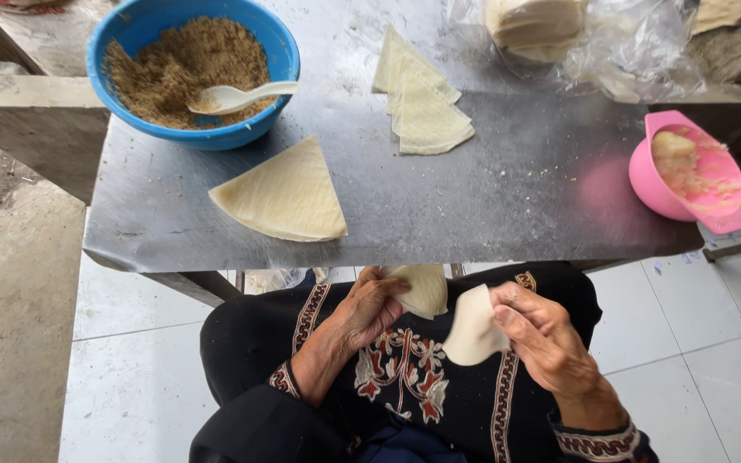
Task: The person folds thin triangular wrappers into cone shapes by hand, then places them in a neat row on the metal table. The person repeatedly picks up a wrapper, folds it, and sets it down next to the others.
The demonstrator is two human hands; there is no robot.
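From the head camera, both hands are held low over the lap, below the near edge of the metal table (490, 206): the left hand (369, 309) curls palm-in, its grip closed on a folded pastry sheet (426, 290), while the right hand (535, 330) bends at the wrist and pinches a second pale sheet (472, 330) by its upper edge, apparently between thumb and fingertips. On the table lie a wedge-shaped wrapper (285, 195), more folded wrappers (422, 107), a blue bowl (122, 51) of brown crumbly filling with a white spoon (237, 96), and a pink bowl (653, 184) of paste.
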